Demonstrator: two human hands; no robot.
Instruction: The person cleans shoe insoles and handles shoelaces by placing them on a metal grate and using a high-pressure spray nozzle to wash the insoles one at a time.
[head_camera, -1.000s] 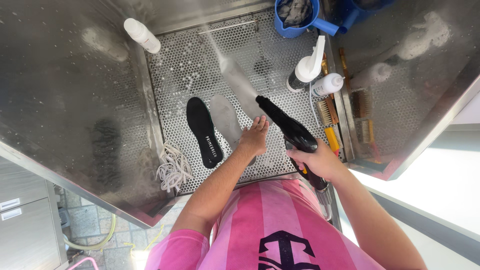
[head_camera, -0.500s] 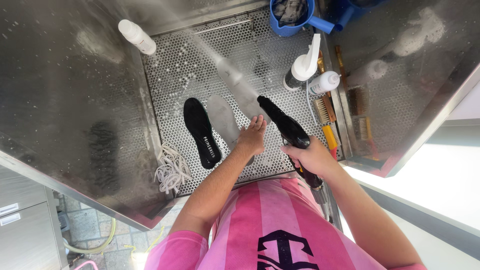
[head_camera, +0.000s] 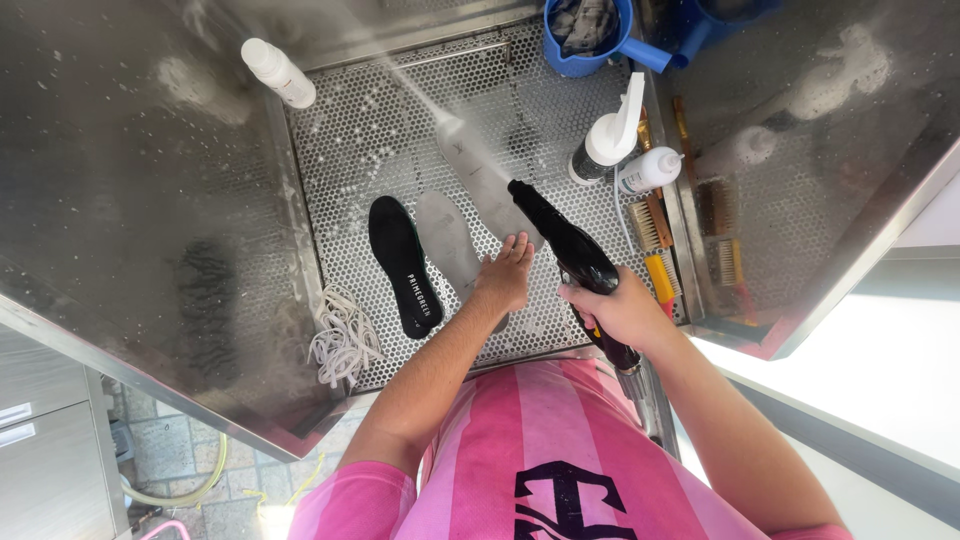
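Observation:
My right hand (head_camera: 622, 308) grips a black spray gun (head_camera: 572, 262) that shoots a jet of water toward the far left of the wash basin. My left hand (head_camera: 505, 275) rests flat, fingers together, on the lower end of a grey insole (head_camera: 446, 240) lying on the perforated metal floor (head_camera: 370, 150). A black insole (head_camera: 402, 262) lies just left of the grey one.
White laces (head_camera: 342, 340) lie in a heap at the near left. A white bottle (head_camera: 278, 72) lies at the far left. A spray bottle (head_camera: 606, 135), a small white bottle (head_camera: 650, 170) and brushes (head_camera: 652, 235) stand at the right. A blue jug (head_camera: 590, 32) sits at the back.
The water jet has swung further toward the far left. Both hands stay almost where they were.

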